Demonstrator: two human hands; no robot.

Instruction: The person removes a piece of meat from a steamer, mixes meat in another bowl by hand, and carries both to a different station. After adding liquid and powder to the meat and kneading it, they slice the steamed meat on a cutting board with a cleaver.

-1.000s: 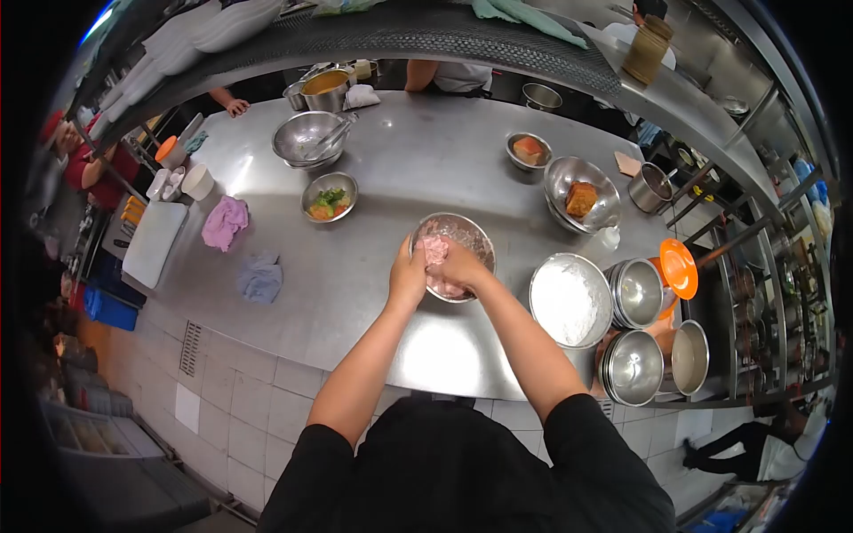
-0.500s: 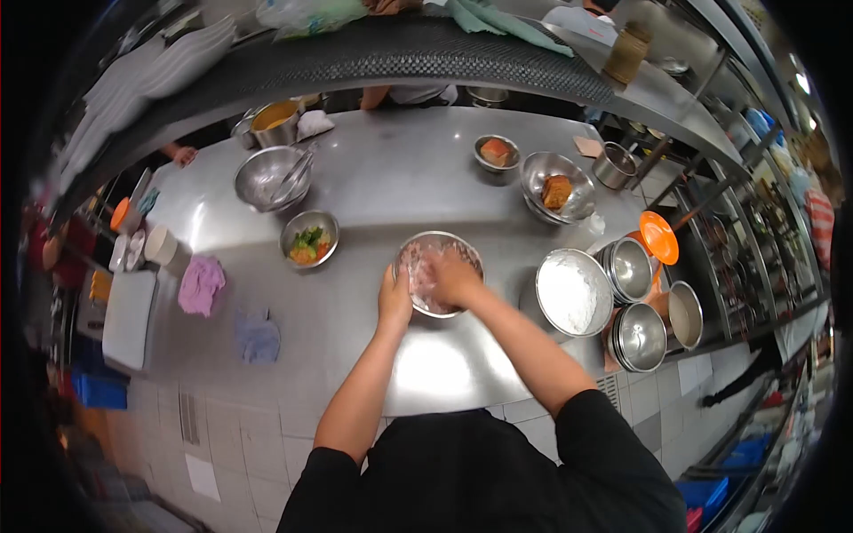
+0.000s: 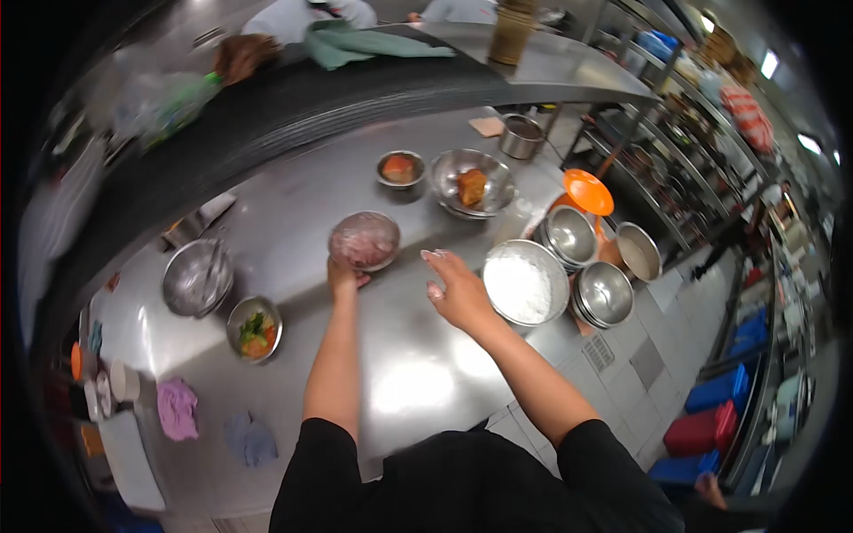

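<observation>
My left hand (image 3: 345,279) grips the near rim of a metal bowl (image 3: 384,261) that holds pink raw meat (image 3: 362,238). The bowl is tilted, and the meat in it is blurred by motion. To the right, apart from the bowl, my right hand (image 3: 455,289) holds nothing. Its fingers are spread, with white residue on the tips. Close beside that hand stands a large metal container of white powder (image 3: 526,282).
Vegetables fill a small bowl (image 3: 255,329) at left, near a bowl with utensils (image 3: 198,277). Two bowls with orange food (image 3: 471,187) sit farther back. Stacked metal bowls (image 3: 604,295) and an orange lid (image 3: 588,192) are at right. A shelf (image 3: 373,98) overhangs the counter.
My right hand has come out of the meat bowl and moved right, toward the powder. My left hand has shifted the bowl away and left. The head view has turned right.
</observation>
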